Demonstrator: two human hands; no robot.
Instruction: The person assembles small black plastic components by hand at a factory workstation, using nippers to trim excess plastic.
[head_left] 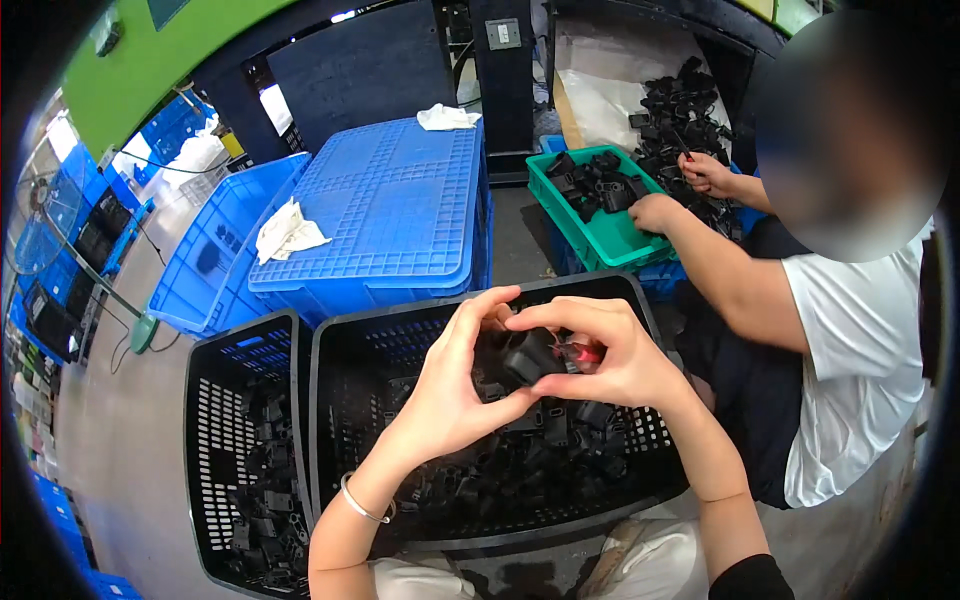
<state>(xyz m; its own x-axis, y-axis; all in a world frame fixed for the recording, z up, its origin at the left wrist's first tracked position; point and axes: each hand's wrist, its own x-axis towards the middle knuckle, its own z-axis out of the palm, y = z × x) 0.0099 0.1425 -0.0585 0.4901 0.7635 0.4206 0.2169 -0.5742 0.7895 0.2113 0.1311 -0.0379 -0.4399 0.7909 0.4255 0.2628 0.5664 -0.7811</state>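
Observation:
In front of me, both hands hold a dark black moulded plastic part [530, 357] above a large black crate. My left hand [455, 385] grips it from the left, thumb below and fingers over the top. From the other side, the thumb and forefinger of my right hand [630, 360] close on the same part. A small red-handled tool [583, 353] lies inside my right hand's curled fingers; its working end and exact kind are hidden. Underneath, many similar black plastic parts [530, 450] lie loose in the crate.
The large perforated black crate [318, 400] stands beside a narrower black crate [297, 390] of parts. Beyond are blue lidded bins [390, 200] with white cloths [288, 233]. At right, a co-worker [850, 330] reaches over a green tray [610, 240] beside a pile of black parts [685, 115].

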